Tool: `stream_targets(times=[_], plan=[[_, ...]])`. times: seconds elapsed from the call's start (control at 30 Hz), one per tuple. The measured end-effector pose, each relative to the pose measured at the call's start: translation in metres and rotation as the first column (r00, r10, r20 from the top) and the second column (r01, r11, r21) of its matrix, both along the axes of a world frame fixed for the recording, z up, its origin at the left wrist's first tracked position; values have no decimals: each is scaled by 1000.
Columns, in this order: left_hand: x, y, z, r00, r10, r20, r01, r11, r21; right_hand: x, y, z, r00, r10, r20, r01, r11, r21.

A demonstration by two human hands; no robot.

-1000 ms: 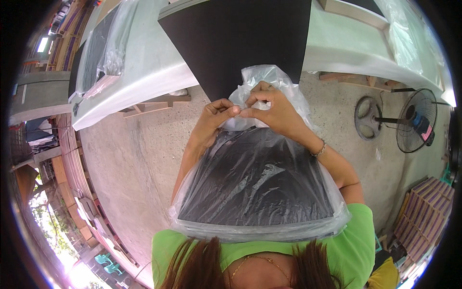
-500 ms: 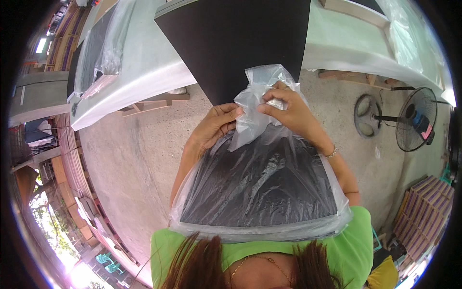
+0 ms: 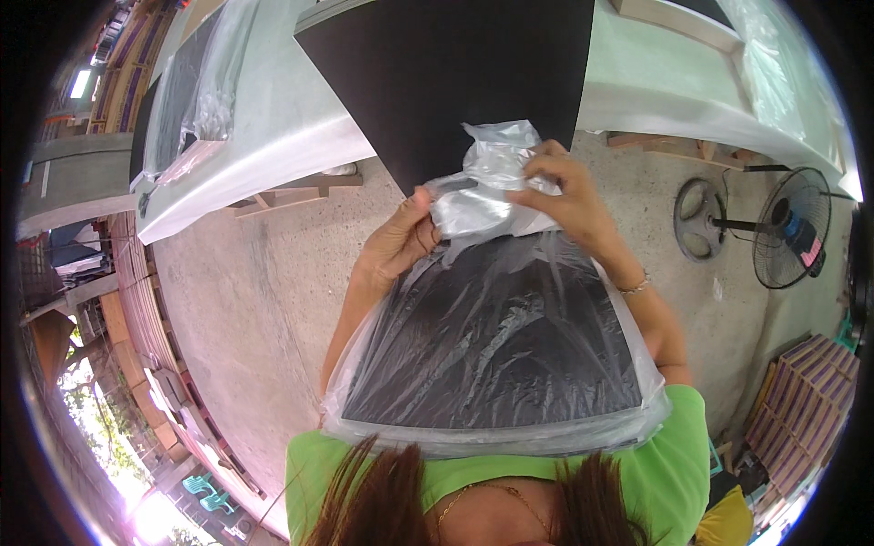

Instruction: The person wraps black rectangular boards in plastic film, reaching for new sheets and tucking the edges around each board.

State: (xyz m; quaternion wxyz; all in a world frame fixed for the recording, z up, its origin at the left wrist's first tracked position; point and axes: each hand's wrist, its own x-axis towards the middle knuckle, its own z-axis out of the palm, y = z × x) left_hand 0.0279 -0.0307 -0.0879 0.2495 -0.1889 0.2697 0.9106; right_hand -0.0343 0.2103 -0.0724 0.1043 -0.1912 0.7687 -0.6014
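A flat black board (image 3: 492,337) lies inside a clear plastic bag (image 3: 657,414), its near end against my chest. The bag's loose far end is bunched between my hands. At the left of the bunch, my left hand (image 3: 398,238) pinches the plastic between thumb and fingers. My right hand (image 3: 566,196) grips the folds on the other side, thumb and fingertips closed on them. Beneath the gathered plastic, a large black sheet (image 3: 446,82) stretches away from me, seemingly the top of a stack.
White-covered tables (image 3: 291,136) stand on both sides of the black sheet. Plastic-wrapped dark panels (image 3: 182,91) lie at the far left. A fan (image 3: 790,227) stands on the concrete floor (image 3: 246,300) at right, above a striped stack (image 3: 801,409).
The bunched plastic has spread and folded flatter between my hands. My left hand has shifted slightly left, my right hand slightly right; both still hold the bag.
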Motion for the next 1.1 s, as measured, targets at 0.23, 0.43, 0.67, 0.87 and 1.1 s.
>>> stream_targets(times=[0.23, 0.43, 0.67, 0.87, 1.1], plan=[[5, -27, -19, 965, 264, -5, -229, 846, 481, 12, 141, -59, 674, -61, 737, 644, 537, -545], [7, -84, -44, 880, 467, 86, -474, 847, 240, 49, 369, -99, 554, -727, 406, 830, 443, -339], [9, -42, 25, 935, 338, -106, -354, 887, -296, 24, 318, 5, 613, -778, 136, 754, 525, -394], [-11, 6, 39, 981, 18, -195, -62, 972, -225, 3, 128, 28, 857, -426, -291, 488, 851, 194], [-14, 14, 51, 945, -179, -273, 55, 911, -409, 16, 10, 71, 938, 108, -331, -73, 991, 117]])
